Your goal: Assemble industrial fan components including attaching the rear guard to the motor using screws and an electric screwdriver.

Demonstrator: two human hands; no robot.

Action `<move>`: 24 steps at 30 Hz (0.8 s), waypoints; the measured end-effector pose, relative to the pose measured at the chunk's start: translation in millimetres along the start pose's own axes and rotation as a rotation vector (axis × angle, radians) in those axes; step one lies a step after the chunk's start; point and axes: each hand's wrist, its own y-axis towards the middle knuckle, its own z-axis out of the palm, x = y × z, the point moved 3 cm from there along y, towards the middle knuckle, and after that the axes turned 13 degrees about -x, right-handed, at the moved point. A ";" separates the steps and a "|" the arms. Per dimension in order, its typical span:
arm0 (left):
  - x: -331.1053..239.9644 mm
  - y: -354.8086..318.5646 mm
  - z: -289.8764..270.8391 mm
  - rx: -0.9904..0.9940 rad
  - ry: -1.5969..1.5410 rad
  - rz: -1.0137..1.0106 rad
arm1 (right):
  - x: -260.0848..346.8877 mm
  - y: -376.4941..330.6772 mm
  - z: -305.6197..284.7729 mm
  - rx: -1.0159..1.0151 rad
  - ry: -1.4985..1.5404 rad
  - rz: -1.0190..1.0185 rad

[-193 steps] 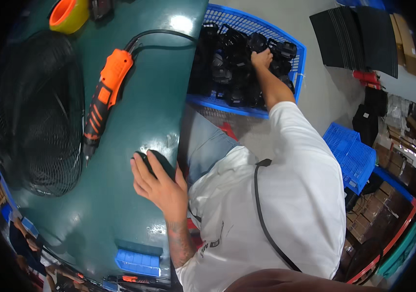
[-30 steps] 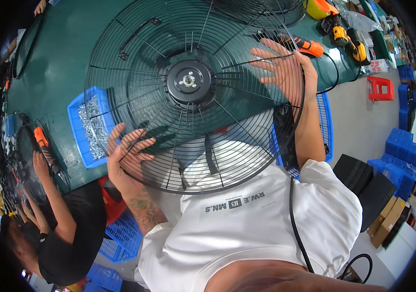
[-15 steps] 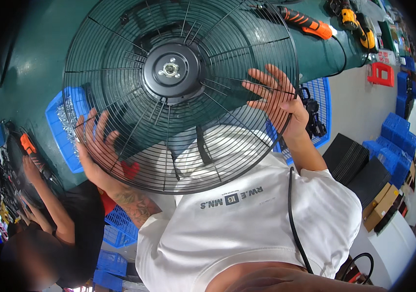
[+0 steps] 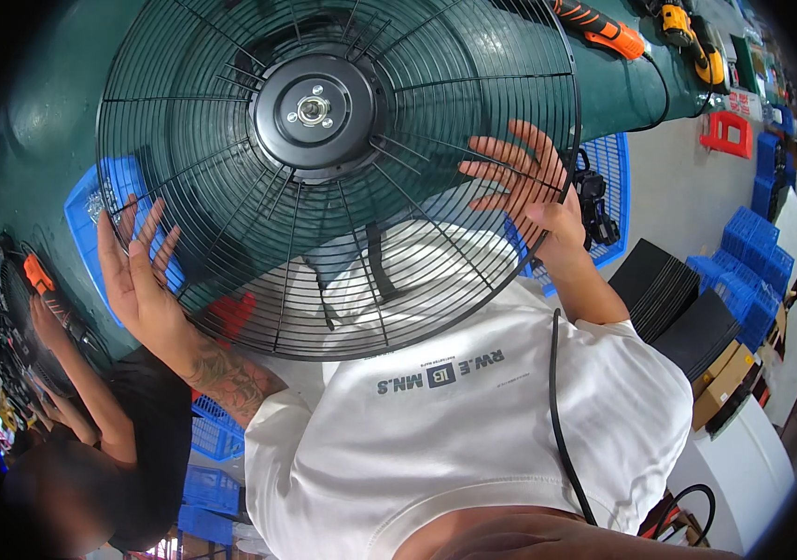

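Observation:
A round black wire fan guard [image 4: 293,233] is held tilted over the green workbench and in front of my white shirt. A dark round motor plate [image 4: 277,121] with a metal shaft and several bright screws sits at its centre. My left hand [image 4: 146,280] grips the guard's left rim, with fingers spread and partly behind the wires. My right hand [image 4: 538,191] grips the right rim, its fingers reaching beneath the wires and its thumb at the edge.
Under the guard's left side, a blue bin [image 4: 86,224] holds small metal parts. An orange-and-black power tool [image 4: 613,37] lies on the green bench [image 4: 44,140]. A blue basket [image 4: 615,159] with black parts stands at right. A co-worker's arm [image 4: 90,383] is at left.
The guard has shifted slightly left and tilted, with my left hand moving outward along with it. My left hand's grip on the rim has changed; the right hand has barely moved.

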 end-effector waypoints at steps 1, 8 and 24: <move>1.9 -0.1 -0.4 0.001 0.002 -0.001 | 1.0 0.7 1.9 -0.001 0.001 0.001; 2.8 -3.5 -67.1 -0.424 0.560 0.334 | 40.9 29.2 -25.8 -0.291 -0.216 -0.066; 16.0 29.3 -46.9 0.231 0.927 0.459 | 112.0 190.6 -91.6 -0.602 -0.381 0.236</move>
